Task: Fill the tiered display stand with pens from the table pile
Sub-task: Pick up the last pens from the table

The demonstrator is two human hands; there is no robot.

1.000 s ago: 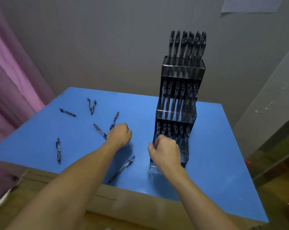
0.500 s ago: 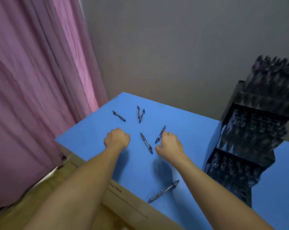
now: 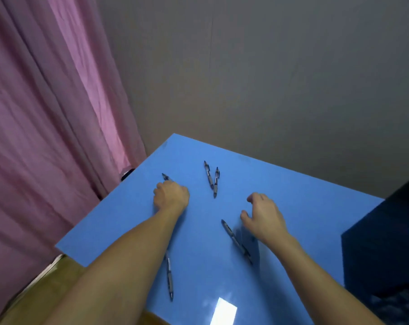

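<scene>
Reaching over the blue table (image 3: 292, 202), both bare hands sit near frame centre. The left hand (image 3: 171, 195) is curled into a fist over a pen (image 3: 165, 177) whose tip pokes out past the knuckles toward the upper left; it looks to be gripping that pen, though the fingers hide the barrel. The right hand (image 3: 264, 216) hovers just right of centre with fingers loosely bent and spread, holding nothing.

Loose pens lie scattered on the table. A pair (image 3: 211, 179) rests between and above the hands, their lower ends meeting in a narrow V. A single pen (image 3: 236, 241) lies diagonally just left of the right wrist, apart from the fingers. Another pen (image 3: 169, 275) lies lower, partly tucked under the left forearm, pointing toward the bottom edge.

The stand (image 3: 386, 242) shows only as a dark, blurred block at the right edge of the frame, its tiers not readable. A pink curtain (image 3: 46, 113) fills the left side, with a grey wall (image 3: 269, 78) behind the table.
</scene>
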